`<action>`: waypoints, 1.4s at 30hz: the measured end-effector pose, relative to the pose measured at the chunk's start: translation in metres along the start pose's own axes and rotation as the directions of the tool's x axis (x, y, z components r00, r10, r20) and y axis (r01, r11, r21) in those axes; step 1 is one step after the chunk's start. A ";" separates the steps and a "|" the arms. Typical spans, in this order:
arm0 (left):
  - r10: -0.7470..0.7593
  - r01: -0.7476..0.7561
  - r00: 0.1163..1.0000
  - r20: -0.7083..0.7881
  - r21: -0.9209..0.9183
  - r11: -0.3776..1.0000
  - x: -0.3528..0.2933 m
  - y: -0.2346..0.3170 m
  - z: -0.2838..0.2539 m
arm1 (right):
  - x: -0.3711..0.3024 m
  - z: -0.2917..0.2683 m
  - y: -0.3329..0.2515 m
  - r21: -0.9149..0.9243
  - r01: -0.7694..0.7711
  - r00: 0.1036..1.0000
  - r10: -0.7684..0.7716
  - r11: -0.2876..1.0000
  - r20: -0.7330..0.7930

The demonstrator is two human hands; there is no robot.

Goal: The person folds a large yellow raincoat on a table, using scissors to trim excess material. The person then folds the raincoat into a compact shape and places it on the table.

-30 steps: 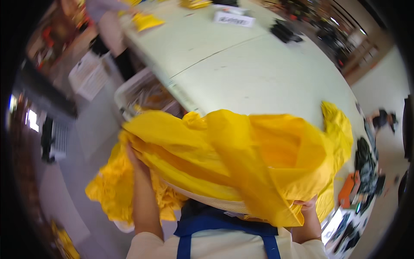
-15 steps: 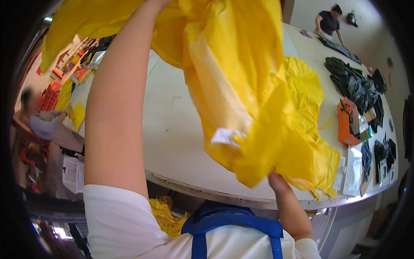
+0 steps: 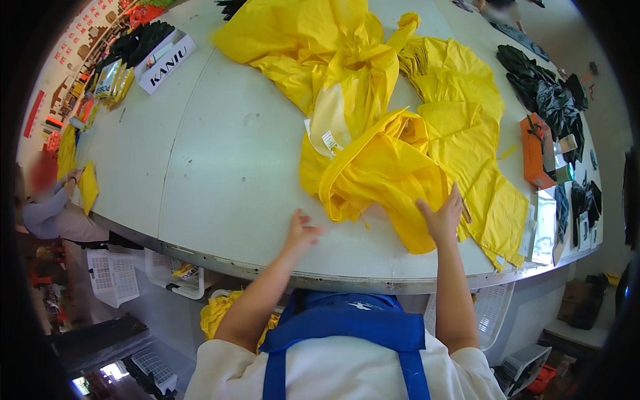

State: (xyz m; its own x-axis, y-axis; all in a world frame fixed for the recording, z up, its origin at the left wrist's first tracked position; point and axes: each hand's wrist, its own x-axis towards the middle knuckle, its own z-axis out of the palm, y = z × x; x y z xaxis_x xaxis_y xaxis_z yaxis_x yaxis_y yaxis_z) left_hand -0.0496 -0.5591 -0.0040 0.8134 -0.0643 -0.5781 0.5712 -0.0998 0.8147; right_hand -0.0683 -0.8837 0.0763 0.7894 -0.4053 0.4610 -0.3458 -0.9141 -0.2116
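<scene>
A yellow raincoat [image 3: 387,177] lies crumpled across the table in front of me, with its hood-like rounded part nearest. A white label [image 3: 331,141] shows by its pale lining. My left hand [image 3: 303,232] hovers over the table to the left of the raincoat, its fingers apart and nothing in them. At the raincoat's near right side is my right hand [image 3: 443,217], fingers and thumb spread against the yellow fabric. A small dark, thin thing [image 3: 466,212] shows just beside that hand; I cannot make out what it is. More yellow garments [image 3: 480,170] lie layered flat on the right.
An orange box [image 3: 537,152] and dark garments [image 3: 543,83] are along the table's right side. A white box with black items [image 3: 165,63] stands far left. Another person [image 3: 57,207] works with yellow cloth at left. White baskets [image 3: 113,275] hang below the table edge [image 3: 220,268].
The raincoat, held up and spread in the air before, has come down onto the table. My left arm has drawn back from far ahead, and the left hand has let go.
</scene>
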 end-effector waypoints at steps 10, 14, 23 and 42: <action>0.798 -0.708 0.594 -0.105 0.403 0.580 0.094 0.221 -0.055 | 0.044 -0.071 -0.040 0.442 -0.781 0.570 -0.212 -0.442 0.794; 0.907 -0.273 0.335 0.255 0.948 -0.166 0.065 0.308 -0.141 | -0.015 -0.070 -0.071 0.249 -0.826 0.486 -0.414 -0.506 0.770; -0.111 0.171 0.862 0.495 -0.077 0.982 -0.077 -0.053 -0.069 | -0.062 -0.064 -0.174 -0.141 -0.628 0.425 -0.489 -0.765 0.762; 0.160 -0.162 0.986 -0.044 -0.447 0.880 -0.052 -0.011 -0.099 | 0.035 0.028 0.019 0.188 0.733 0.516 -0.715 0.654 0.471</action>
State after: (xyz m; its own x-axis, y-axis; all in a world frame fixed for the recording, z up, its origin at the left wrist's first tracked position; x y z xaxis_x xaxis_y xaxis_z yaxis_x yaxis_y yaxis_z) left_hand -0.0869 -0.4564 0.0212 0.8982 -0.0354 -0.4381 0.4195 0.3664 0.8305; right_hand -0.0328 -0.9150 0.0639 0.8940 0.4478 -0.0168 0.4481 -0.8932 0.0373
